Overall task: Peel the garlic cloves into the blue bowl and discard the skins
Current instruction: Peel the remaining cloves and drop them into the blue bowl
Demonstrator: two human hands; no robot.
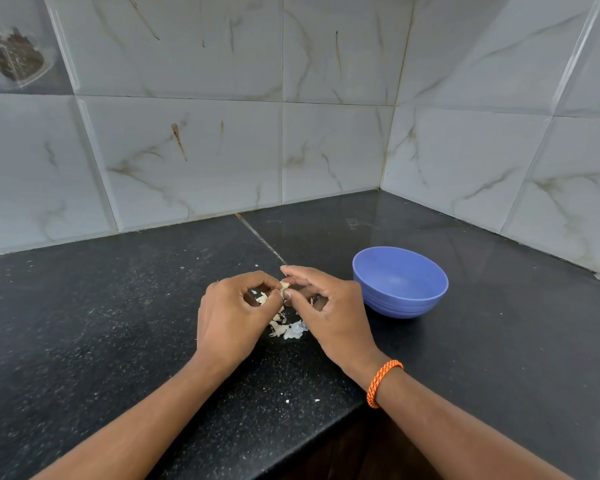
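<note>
**Peeling garlic clove over counter, bowl still empty**

Black speckled counter (118,323) in a tiled corner, marble-look wall tiles (194,150) behind. Blue bowl (400,282) sits just right of the hands, upright, nothing visible inside. Small pile of papery skins (288,329) lies on counter directly under/btwn the hands, w/ a few stray flecks nearby.

Step in hand: peeling. Both hands meet above the skin pile, working one garlic clove (284,286). Left hand (234,317) has fingers curled in, thumb and fingertip pinching the clove's left side. Right hand (329,306) pinches it from the other side, index finger stretched over the top, other fingers loosely curled. Whether the right is gripping the clove itself or a flap of skin, can't tell, too small. Orange braided wristband (383,384) on right wrist.

Pose: both forearms come in low from the near edge, converging; wrists held above the counter, knuckles up.

Next, prob.: strip remaining skin, then a short move right to drop clove in bowl. Needs a clean release over the rim, no skin stuck on. Skins not yet discarded.
</note>
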